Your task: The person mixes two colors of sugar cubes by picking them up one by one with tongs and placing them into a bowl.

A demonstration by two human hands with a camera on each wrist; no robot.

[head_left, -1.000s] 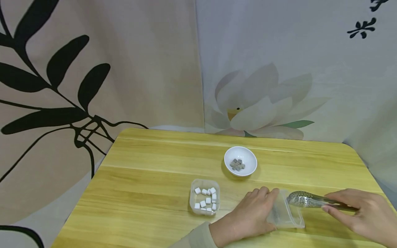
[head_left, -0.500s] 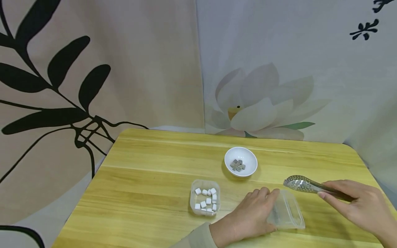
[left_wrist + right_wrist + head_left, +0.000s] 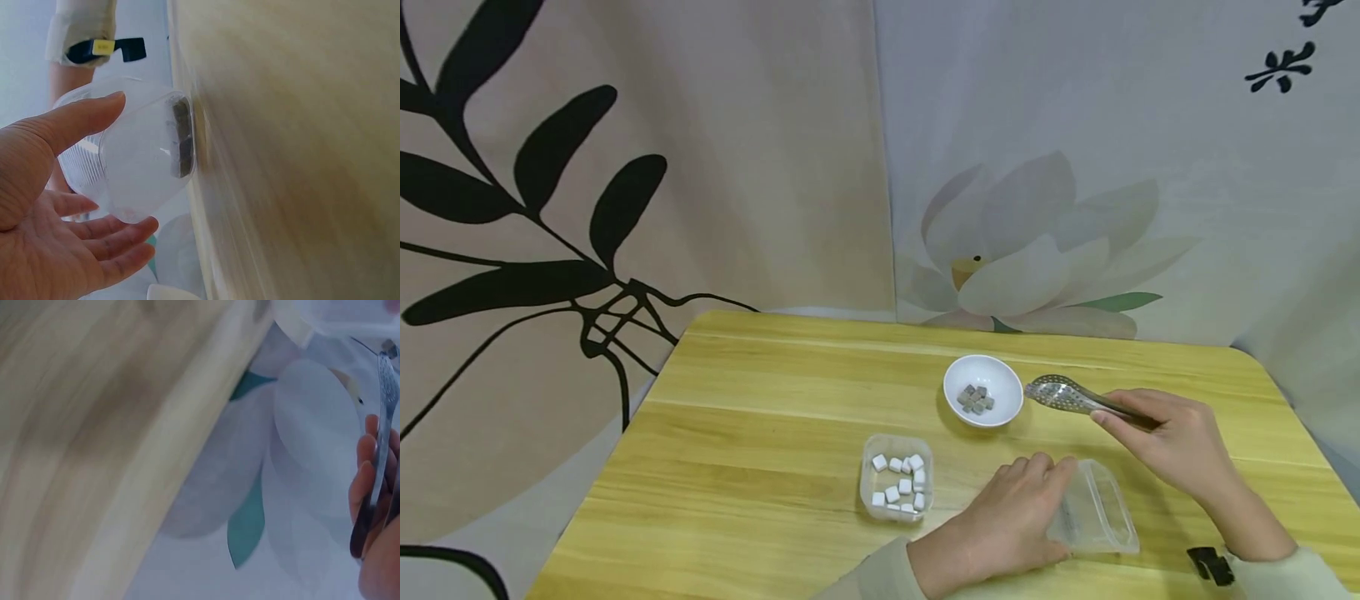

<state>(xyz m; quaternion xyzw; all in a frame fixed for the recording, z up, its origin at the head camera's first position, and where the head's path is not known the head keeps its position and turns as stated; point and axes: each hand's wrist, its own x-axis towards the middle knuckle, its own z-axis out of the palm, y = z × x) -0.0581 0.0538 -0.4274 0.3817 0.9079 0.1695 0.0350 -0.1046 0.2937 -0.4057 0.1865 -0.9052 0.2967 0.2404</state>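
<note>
My left hand [image 3: 1000, 521] holds a clear plastic container [image 3: 1093, 508] tipped on its side, its mouth facing right. The left wrist view shows the thumb on one side, the fingers on the other, and several dark grey cubes [image 3: 182, 153] along the container's low side. My right hand [image 3: 1180, 442] grips metal food tongs [image 3: 1063, 393] with perforated heads. A small grey cube [image 3: 390, 348] shows at the tongs' tips in the right wrist view. Those tips are right at the right rim of a white bowl [image 3: 1011, 410], where several grey stone cubes [image 3: 976, 400] lie.
Left of my left hand stands a square clear container [image 3: 866, 479] with several white cubes [image 3: 905, 486]. Everything rests on a wooden table [image 3: 760, 467], backed by a printed curtain [image 3: 790, 167]. A black device [image 3: 1210, 565] sits by the right sleeve.
My right hand has drawn the tongs out of the tipped container, up and leftward to the white bowl's rim. The left hand and its container have stayed in place.
</note>
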